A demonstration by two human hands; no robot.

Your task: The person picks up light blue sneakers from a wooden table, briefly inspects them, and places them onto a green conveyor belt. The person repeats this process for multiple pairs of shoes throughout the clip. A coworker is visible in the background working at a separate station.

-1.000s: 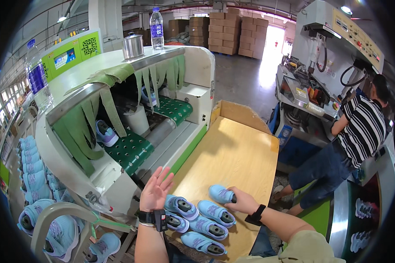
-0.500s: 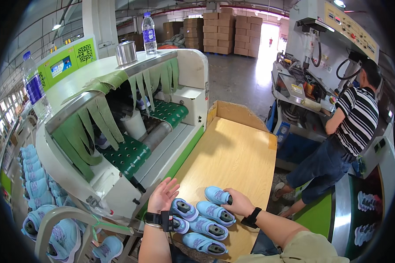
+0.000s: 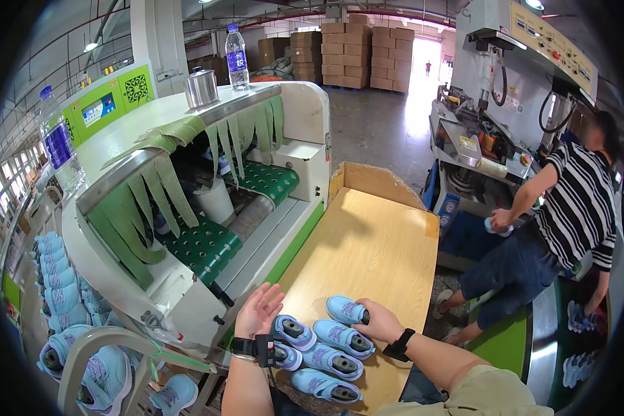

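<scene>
On the near end of a wood-grain table point(image 3: 374, 232) lie several light blue shoes, among them a shoe point(image 3: 333, 360) in the middle of the group, with dark inserts in their openings. My right hand point(image 3: 383, 321) closes round the heel of the farthest shoe point(image 3: 344, 308), whose toe points left. My left hand point(image 3: 259, 310) is open, palm turned up and fingers spread. It holds nothing and is close beside the leftmost shoe point(image 3: 296, 332) of the group.
Left of the table stands a white machine point(image 3: 305, 111) with green strip curtains point(image 3: 166, 187) and perforated green belts point(image 3: 204, 246). Shoes fill a rack point(image 3: 59, 277) at far left. A co-worker point(image 3: 568, 208) stands at right beside another machine point(image 3: 534, 55). A grey metal rail point(image 3: 90, 336) curves at lower left.
The co-worker has turned and leans right, one hand holding a light blue object, the other reaching down to shoes. My hands and the shoes on the table look the same; the view shifted slightly.
</scene>
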